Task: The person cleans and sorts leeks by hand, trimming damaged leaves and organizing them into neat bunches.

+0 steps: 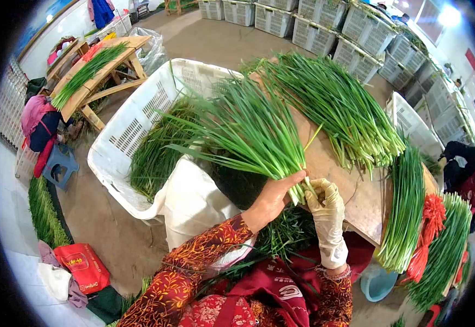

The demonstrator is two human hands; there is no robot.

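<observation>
My bare left hand [274, 197] is wrapped round the lower stalks of a bunch of garlic chives [259, 133]. The green leaves fan out up and to the left, over a white crate [131, 136]. At the pale cut ends, my right hand [327, 210], in a cream glove, has its thumb and fingers pinched on a few stalk ends. A wooden board [352, 191] lies just beyond the hands, with a big heap of chives [330, 109] on it. Along its right side rests a neat bundle of chives [401, 212].
Red plastic ties [427, 231] hang beside another chive bundle [447, 245] at the right. Below the board is a pale blue basin [378, 280]. White crates [314, 35] are stacked at the back. A blue stool [60, 164] and red bag [82, 267] are at the left.
</observation>
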